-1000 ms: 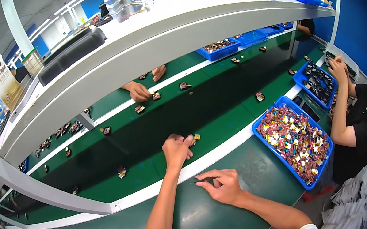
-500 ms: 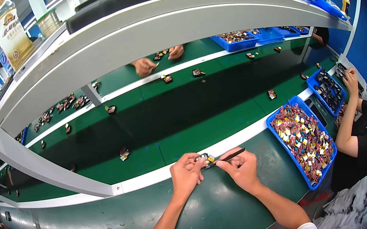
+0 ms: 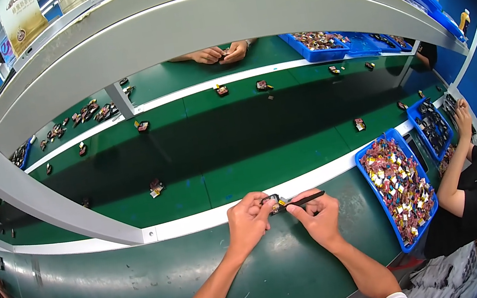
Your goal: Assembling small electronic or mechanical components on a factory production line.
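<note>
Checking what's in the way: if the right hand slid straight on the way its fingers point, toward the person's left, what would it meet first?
Probably the small part at its fingertips, with the left hand pinching it right behind; the right hand also holds a thin black tool.

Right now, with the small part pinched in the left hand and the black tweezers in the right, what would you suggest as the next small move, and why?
Probably ease the black tweezers tip a little further into the small part. The left hand pinches the part above the green bench, and the right hand already has the tip touching it, so the work looks mid-way rather than finished. How the part sits inside is too small to tell.
</note>
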Demonstrator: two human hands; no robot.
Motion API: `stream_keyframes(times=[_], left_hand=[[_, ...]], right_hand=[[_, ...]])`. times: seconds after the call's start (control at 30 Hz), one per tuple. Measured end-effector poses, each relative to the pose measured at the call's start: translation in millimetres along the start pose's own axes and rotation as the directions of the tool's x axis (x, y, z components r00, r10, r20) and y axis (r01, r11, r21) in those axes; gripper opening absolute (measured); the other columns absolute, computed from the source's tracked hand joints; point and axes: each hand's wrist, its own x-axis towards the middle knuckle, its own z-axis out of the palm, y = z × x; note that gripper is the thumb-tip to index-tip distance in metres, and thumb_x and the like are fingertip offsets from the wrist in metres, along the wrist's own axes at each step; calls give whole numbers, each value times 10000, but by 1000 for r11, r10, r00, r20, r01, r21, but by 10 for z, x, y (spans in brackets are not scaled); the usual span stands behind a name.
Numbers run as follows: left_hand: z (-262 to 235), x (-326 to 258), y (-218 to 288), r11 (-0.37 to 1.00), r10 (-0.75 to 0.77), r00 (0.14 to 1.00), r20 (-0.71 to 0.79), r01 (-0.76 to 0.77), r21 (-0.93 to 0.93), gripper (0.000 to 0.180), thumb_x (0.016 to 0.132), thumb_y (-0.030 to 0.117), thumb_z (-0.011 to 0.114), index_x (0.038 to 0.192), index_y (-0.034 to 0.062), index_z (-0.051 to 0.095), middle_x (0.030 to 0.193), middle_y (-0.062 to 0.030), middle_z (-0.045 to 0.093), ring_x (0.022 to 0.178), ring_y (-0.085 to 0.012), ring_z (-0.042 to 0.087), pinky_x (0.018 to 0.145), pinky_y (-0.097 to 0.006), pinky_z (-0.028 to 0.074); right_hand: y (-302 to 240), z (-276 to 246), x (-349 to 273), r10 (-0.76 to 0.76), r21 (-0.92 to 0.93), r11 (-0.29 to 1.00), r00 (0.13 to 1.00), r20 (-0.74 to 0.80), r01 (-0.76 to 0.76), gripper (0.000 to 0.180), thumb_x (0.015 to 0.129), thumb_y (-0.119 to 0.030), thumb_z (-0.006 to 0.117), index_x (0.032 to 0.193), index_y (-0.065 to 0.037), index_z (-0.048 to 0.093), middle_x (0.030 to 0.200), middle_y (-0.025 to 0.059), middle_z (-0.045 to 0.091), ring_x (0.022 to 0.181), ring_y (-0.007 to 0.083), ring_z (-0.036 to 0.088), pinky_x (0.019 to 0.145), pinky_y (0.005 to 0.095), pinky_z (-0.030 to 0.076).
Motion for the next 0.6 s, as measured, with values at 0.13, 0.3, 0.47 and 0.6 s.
stream_keyframes(times=[0.13,0.3,0.47,0.6], left_hand=[[12,1,8,1000,0,1000,6,0,-11,146,934,49,702,1022,-64,672,733,-73,686,493,-73,579,391,-221,407],[2,-6,-18,999,13,1000,6,-13,-32,150,928,82,721,1015,-37,688,736,-64,706,482,-74,577,389,-233,407],[-11,-11,23,999,5,998,55,-2,-47,153,938,25,687,1055,-74,678,752,-79,696,515,-88,601,418,-226,446],[-9,-11,-7,999,16,998,57,-13,-51,161,940,53,698,1052,-62,687,707,-62,685,514,-80,603,421,-229,458]], right_hand=[[17,-7,-9,3,-11,1000,1000,7,-3,162,802,20,822,918,14,710,630,-51,586,492,-21,346,441,198,225],[-74,-9,-2,127,123,984,991,45,-132,135,837,48,781,939,30,693,732,-8,655,558,-3,483,475,185,337],[-129,-63,47,369,288,879,924,97,-381,123,870,83,723,974,73,659,897,144,728,843,175,725,752,250,572],[-152,-61,53,385,302,866,917,105,-398,112,873,79,720,968,73,660,899,145,730,831,170,724,744,255,573]])
